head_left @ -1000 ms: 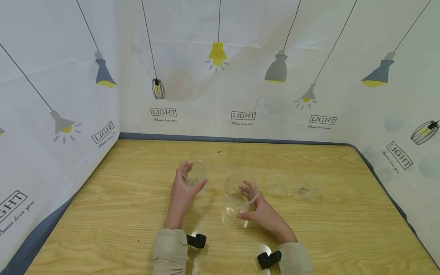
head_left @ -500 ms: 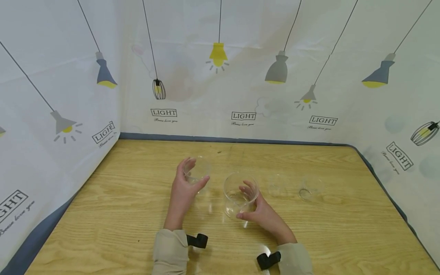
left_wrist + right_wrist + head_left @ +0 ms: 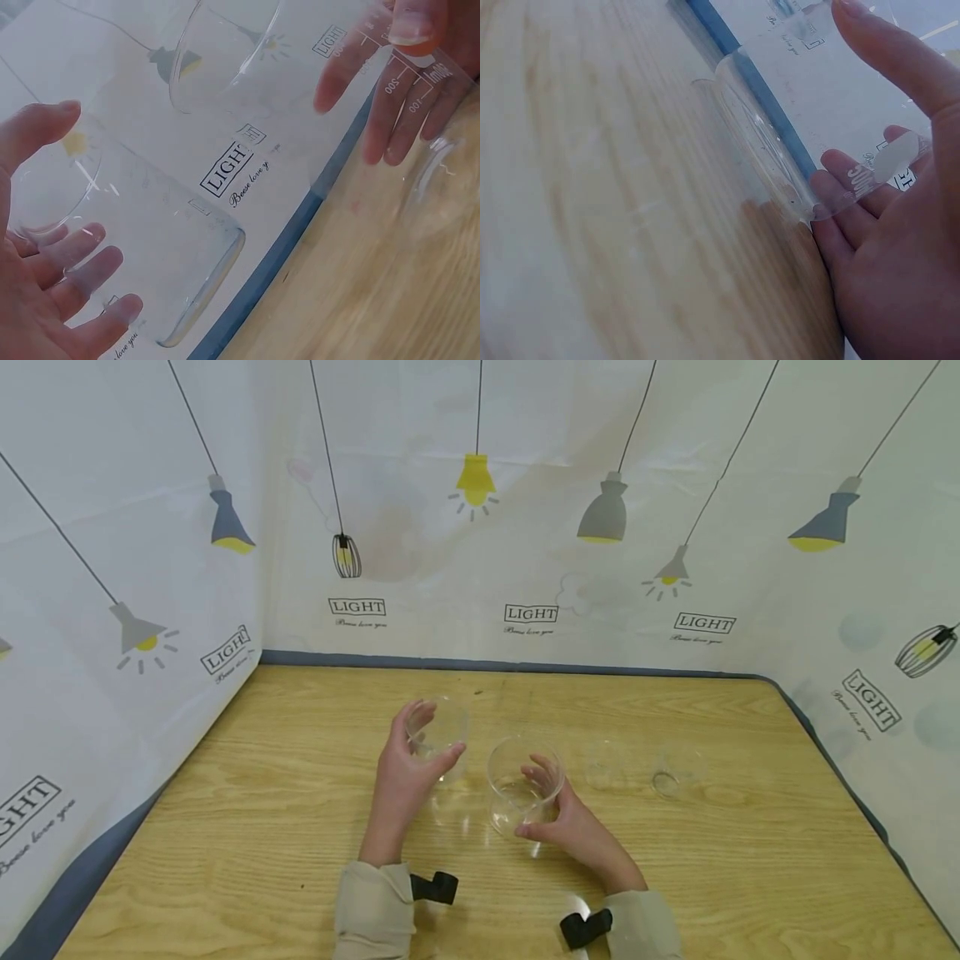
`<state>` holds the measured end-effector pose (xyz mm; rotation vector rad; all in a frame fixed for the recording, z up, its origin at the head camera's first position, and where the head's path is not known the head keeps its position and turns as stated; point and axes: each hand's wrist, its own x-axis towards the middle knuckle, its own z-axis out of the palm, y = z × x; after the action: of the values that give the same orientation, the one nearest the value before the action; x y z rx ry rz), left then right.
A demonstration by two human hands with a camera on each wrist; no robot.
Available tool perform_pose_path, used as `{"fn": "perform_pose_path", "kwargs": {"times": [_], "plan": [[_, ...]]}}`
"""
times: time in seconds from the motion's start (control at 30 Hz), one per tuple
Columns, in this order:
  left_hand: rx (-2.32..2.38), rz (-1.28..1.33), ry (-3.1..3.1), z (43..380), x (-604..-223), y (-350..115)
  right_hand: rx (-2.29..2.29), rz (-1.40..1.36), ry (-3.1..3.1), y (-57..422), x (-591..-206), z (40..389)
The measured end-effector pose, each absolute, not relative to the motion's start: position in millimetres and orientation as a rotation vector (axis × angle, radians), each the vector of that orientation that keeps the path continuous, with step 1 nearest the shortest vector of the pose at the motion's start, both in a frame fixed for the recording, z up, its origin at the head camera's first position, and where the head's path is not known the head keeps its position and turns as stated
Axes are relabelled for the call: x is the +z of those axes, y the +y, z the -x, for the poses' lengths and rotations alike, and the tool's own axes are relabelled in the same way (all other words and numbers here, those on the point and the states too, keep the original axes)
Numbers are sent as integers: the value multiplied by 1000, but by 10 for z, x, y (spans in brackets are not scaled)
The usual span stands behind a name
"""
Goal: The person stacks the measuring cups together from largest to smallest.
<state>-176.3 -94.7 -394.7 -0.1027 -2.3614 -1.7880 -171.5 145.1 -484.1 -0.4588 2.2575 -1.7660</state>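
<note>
A clear, smaller beaker (image 3: 442,731) is held by my left hand (image 3: 403,768), thumb on the near side and fingers round the far side. It is off the table, and no markings can be made out on it in the left wrist view. Just to its right, a larger graduated beaker (image 3: 517,793) stands upright, its white millilitre marks readable in the left wrist view. Around its right side curls my right hand (image 3: 573,831), with the thumb (image 3: 900,56) and fingers (image 3: 855,214) on opposite sides of the wall.
Two more small clear vessels, one (image 3: 604,766) nearer and another (image 3: 675,772) farther right, are on the wooden table (image 3: 247,827) to the right of my right hand. A white lamp-printed sheet (image 3: 420,635) walls the table's back and sides.
My left hand has shifted slightly right and away from me with its beaker, bringing it closer to the larger one. The right hand and graduated beaker have stayed put.
</note>
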Motion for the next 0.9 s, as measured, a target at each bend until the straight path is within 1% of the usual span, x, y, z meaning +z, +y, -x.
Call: {"fn": "perform_pose_path", "kwargs": {"times": [0.13, 0.43, 0.53, 0.6, 0.67, 0.77, 0.9], "plan": [[-1788, 113, -2355, 1713, -3860, -936, -1763, 458, 2256, 1444, -4834, 1715], [-1763, 227, -2305, 1824, -4051, -962, -1766, 451, 2222, 1404, -4586, 1629], [-1771, 252, -2296, 1805, -4015, -935, -1745, 445, 2236, 1396, -4536, 1604], [-1791, 264, -2294, 1758, -3926, -910, -1741, 442, 2241, 1394, -4528, 1600], [-1796, 276, -2293, 1698, -3821, -887, -1745, 438, 2236, 1393, -4532, 1602], [-1803, 290, -2286, 1624, -3691, -857, -1753, 443, 2254, 1408, -4658, 1646], [-1795, 306, -2276, 1601, -3649, -836, -1769, 448, 2275, 1430, -4834, 1702]]}}
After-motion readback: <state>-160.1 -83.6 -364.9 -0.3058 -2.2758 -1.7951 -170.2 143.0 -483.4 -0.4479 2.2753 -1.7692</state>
